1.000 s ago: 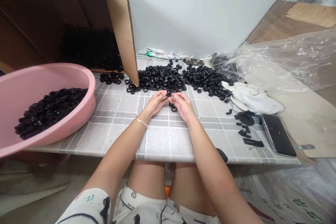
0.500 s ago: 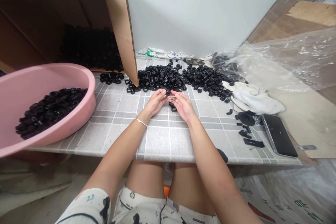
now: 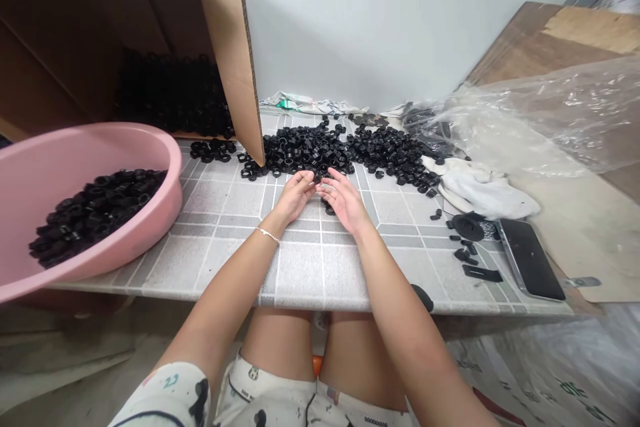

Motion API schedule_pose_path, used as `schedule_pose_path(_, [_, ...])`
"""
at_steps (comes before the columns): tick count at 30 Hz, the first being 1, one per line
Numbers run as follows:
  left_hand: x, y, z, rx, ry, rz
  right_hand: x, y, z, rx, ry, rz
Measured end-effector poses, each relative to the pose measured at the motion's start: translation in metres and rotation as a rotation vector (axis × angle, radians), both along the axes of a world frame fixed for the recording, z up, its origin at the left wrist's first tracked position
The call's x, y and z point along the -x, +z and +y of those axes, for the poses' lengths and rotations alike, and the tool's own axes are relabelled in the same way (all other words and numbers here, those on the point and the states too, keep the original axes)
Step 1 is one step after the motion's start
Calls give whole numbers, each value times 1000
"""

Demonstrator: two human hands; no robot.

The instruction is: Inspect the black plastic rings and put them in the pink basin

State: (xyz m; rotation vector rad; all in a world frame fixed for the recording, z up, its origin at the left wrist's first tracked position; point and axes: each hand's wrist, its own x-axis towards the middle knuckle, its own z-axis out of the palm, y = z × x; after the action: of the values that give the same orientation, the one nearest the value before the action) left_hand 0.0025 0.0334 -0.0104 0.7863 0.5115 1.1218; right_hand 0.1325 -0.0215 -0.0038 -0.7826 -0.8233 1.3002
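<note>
In front of the heaps, my left hand (image 3: 295,197) pinches a small black ring-shaped part (image 3: 317,178) between thumb and fingers; the fingers partly cover it. Close on its right, my right hand (image 3: 346,205) has its fingers apart, the tips near that part. Whether they touch it I cannot tell. A couple of loose black rings (image 3: 328,208) lie on the table between the hands. Just beyond are a pile of black plastic rings (image 3: 300,147) and, to its right, a pile of smaller black pieces (image 3: 393,150).
At left a pink basin (image 3: 173,167) holds black rings, before a tipped cardboard box (image 3: 233,47) with more inside. On the right lie a white cloth (image 3: 490,190), a phone (image 3: 531,259), black scraps (image 3: 483,273) and clear plastic sheeting (image 3: 560,113). The table's front edge (image 3: 320,303) is near my lap.
My right hand's fingers have spread and drawn slightly off the small black part. My left hand stays nearly in place, still pinching.
</note>
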Motion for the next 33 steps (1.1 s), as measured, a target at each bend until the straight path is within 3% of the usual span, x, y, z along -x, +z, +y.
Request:
schedule_pose_path(10, [-1,-1,-5,-132,-3,101,0,-9,5,3,-56,-126])
schedule_pose_path(13, [-1,-2,-7,-111,-73,161,0,-10,4,-43,-151,-370])
schedule_pose_path(17, [-3,-2,-9,-56,-88,205,-2,-10,-2,-236,-271,-842])
schedule_pose_path(23, [-5,0,-10,-34,-62,229,-2,-12,-5,-273,-368,-1146])
schedule_pose_path(26, [-4,1,-10,-45,-104,248,-1,-12,-5,-253,-382,-1181])
schedule_pose_path(33, [1,4,-10,-90,-194,276,-1,-8,-7,-226,-355,-1045])
